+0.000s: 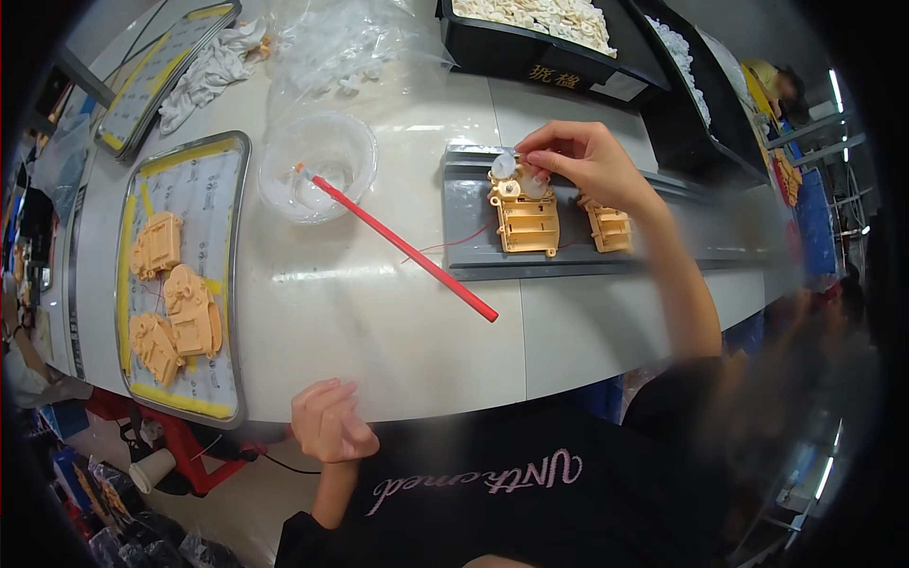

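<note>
My right hand pinches at the upper end of a pale orange plastic housing. A small translucent white disc is at its fingertips, which partly hide it. Another white disc sits beside it at the housing's upper left corner. The housing stands in a grey channelled fixture, and a thin red wire trails off to its left. A second orange housing is to its right, partly behind my forearm. My left hand is loosely curled at the table's front edge, with nothing visible in it.
A red-handled brush leans across a clear plastic bowl. To the left, a metal tray carries several orange housings. Black bins of small pale parts stand at the back right. A plastic bag and white cloth lie farther back.
</note>
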Demonstrator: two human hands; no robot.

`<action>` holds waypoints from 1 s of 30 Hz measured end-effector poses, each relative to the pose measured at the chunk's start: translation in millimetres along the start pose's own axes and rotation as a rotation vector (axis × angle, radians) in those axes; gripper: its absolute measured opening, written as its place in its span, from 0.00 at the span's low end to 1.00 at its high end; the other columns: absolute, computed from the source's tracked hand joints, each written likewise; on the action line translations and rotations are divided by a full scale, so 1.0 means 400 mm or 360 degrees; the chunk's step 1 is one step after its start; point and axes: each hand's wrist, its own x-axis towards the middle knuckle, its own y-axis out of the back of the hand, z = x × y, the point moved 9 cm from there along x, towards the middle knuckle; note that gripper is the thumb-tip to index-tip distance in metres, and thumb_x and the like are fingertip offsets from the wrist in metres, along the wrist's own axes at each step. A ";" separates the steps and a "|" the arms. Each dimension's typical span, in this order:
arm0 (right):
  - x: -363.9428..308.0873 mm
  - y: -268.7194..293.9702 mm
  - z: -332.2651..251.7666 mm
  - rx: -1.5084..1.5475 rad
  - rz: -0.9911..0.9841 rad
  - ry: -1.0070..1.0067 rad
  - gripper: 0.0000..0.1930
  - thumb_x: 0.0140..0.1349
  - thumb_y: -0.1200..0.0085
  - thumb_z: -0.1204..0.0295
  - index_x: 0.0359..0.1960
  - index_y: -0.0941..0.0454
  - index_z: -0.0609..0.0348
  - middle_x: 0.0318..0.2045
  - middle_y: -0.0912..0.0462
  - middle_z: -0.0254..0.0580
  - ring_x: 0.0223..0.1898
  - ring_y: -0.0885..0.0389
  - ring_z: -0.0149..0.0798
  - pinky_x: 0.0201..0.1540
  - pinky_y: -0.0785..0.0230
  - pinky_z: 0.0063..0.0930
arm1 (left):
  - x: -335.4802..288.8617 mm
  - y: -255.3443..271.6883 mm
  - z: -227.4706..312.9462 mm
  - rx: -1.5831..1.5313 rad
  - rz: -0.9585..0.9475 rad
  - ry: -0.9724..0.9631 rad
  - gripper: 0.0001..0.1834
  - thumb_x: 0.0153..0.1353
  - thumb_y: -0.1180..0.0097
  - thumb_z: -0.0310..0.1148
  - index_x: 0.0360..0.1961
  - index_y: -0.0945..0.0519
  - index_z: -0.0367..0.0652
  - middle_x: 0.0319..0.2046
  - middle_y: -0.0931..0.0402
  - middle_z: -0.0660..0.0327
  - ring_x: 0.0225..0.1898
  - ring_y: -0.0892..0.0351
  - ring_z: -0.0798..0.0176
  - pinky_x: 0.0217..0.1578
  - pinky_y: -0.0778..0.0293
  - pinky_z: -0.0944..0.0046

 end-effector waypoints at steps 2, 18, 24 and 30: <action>-0.004 -0.001 -0.009 -0.0104 0.0005 0.0065 0.09 0.63 0.47 0.78 0.43 0.20 0.65 0.37 0.18 0.40 0.34 0.20 0.27 0.41 0.26 0.21 | 0.001 0.000 0.000 -0.0001 -0.0005 0.0007 0.10 0.49 0.56 0.28 0.17 0.26 0.35 0.23 0.22 0.54 0.28 0.24 0.52 0.32 0.26 0.59; 0.033 -0.225 -0.226 -0.0985 -0.0479 0.0938 0.13 0.54 0.42 0.78 0.42 0.20 0.58 0.46 0.22 0.41 0.46 0.22 0.45 0.47 0.28 0.35 | -0.001 -0.013 -0.006 0.0016 -0.0014 0.0003 0.10 0.49 0.56 0.28 0.16 0.27 0.35 0.22 0.22 0.54 0.28 0.24 0.52 0.31 0.26 0.59; 0.080 -0.351 -0.244 -0.0977 -0.0745 0.1050 0.15 0.52 0.40 0.76 0.44 0.22 0.58 0.46 0.22 0.41 0.42 0.22 0.46 0.43 0.28 0.37 | 0.004 -0.002 0.001 0.0012 -0.0012 -0.0019 0.07 0.47 0.54 0.27 0.17 0.26 0.37 0.23 0.21 0.56 0.28 0.23 0.54 0.30 0.25 0.61; 0.054 -0.383 -0.253 -0.1098 -0.0562 0.1358 0.14 0.52 0.42 0.74 0.42 0.22 0.59 0.40 0.21 0.43 0.37 0.20 0.45 0.35 0.26 0.36 | 0.004 0.006 -0.001 -0.0026 -0.0033 -0.0019 0.08 0.47 0.55 0.26 0.17 0.26 0.36 0.23 0.21 0.56 0.28 0.24 0.54 0.30 0.25 0.61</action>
